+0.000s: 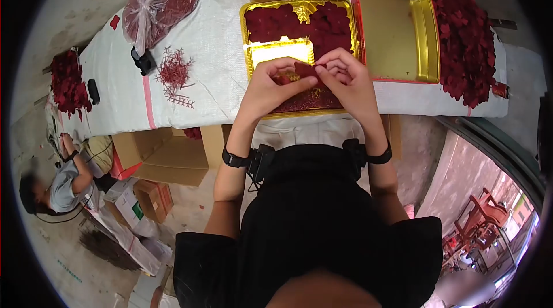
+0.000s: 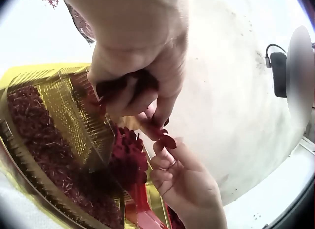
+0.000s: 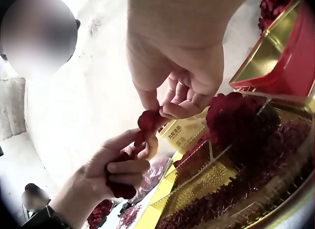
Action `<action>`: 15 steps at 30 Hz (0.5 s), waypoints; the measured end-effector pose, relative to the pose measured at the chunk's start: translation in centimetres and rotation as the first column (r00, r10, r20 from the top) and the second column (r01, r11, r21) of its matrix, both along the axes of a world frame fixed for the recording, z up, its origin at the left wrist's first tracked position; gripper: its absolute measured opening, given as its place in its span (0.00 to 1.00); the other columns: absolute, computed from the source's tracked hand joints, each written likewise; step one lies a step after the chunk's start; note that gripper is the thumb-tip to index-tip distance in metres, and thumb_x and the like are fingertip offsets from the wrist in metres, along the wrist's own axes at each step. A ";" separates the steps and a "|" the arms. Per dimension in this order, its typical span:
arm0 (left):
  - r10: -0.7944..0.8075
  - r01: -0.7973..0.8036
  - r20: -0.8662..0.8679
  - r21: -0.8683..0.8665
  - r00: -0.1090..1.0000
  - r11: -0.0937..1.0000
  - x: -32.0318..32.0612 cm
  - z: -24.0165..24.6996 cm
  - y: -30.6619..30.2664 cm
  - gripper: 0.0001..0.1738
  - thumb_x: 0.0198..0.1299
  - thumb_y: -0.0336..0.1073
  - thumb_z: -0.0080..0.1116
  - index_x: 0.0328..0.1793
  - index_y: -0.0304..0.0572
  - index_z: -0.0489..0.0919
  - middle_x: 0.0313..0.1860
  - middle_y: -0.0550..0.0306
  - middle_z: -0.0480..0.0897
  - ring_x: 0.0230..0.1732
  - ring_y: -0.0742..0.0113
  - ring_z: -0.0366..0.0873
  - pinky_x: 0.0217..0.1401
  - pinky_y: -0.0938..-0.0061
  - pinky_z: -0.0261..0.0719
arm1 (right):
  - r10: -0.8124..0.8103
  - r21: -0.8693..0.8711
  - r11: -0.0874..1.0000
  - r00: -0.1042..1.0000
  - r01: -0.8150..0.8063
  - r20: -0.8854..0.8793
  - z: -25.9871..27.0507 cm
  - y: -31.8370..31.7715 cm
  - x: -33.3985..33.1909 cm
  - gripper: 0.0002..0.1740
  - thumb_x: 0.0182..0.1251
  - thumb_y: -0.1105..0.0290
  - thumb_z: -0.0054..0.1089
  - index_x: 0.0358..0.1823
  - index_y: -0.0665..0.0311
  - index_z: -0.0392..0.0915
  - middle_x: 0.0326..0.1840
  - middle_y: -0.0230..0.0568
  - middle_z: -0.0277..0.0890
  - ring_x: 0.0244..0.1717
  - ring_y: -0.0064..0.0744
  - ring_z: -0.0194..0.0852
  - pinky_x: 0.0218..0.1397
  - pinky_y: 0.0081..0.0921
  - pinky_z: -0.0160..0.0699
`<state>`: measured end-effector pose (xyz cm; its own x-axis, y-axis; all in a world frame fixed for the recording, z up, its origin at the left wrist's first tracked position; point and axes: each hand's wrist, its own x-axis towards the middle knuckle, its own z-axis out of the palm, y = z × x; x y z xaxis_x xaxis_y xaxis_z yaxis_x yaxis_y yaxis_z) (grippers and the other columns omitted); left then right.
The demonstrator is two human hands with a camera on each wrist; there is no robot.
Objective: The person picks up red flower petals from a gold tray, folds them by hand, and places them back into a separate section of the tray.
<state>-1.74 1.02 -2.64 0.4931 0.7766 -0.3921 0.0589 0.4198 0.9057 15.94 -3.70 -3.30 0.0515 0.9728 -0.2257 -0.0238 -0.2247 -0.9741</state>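
Petal (image 3: 147,120), red, small, pinched between both hands just above the divided gold tray (image 1: 244,25) on the white-covered worktop (image 1: 201,48); tray compartments hold dark red petals and finer red shreds.

Risk, as judged: the petal looks thin and is taken only at its edges, so a tug from either side may tear or crease it; a slackened pinch would drop it into the filled tray, where it would be lost among like pieces; the spare petals (image 3: 120,189) tucked in the left palm may spill if those fingers uncurl.

Grip, left hand (image 1: 271,86): thumb and forefinger closed on the petal; remaining fingers curled round the spare petals.

Grip, right hand (image 1: 348,80): thumb and fingertips nipped on the petal's other edge; nothing else held.

Nearby: empty gold tin (image 1: 391,25); heap of red petals (image 1: 464,43) beyond it.
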 end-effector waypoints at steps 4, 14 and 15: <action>0.113 -0.118 -0.057 -0.096 0.992 0.988 -1.0 -1.8 -0.5 0.04 0.58 0.31 0.64 0.34 0.39 0.82 0.20 0.74 0.75 0.14 0.89 0.58 0.15 0.88 0.50 | 0.007 -0.014 1.000 0.998 -0.006 0.057 -0.4 0.1 -0.5 0.05 0.63 0.75 0.61 0.39 0.66 0.77 0.27 0.26 0.74 0.29 0.06 0.66 0.29 0.07 0.62; 0.444 -0.443 -0.004 -0.061 0.896 0.894 -2.9 -2.2 0.6 0.09 0.57 0.31 0.65 0.41 0.34 0.81 0.28 0.64 0.82 0.12 0.87 0.61 0.13 0.88 0.53 | 0.265 0.066 0.886 0.617 -0.459 0.741 -2.8 -1.7 -2.5 0.13 0.55 0.65 0.64 0.41 0.62 0.81 0.35 0.45 0.80 0.37 0.46 0.79 0.40 0.39 0.76; 0.436 -0.436 -0.014 -0.067 0.900 0.897 -2.9 -1.9 0.5 0.09 0.58 0.31 0.65 0.42 0.34 0.81 0.27 0.65 0.82 0.12 0.87 0.59 0.13 0.88 0.52 | 0.305 0.029 0.874 0.595 -0.485 0.744 -3.6 -1.8 -2.7 0.12 0.55 0.66 0.63 0.39 0.62 0.80 0.36 0.45 0.80 0.37 0.46 0.79 0.39 0.40 0.76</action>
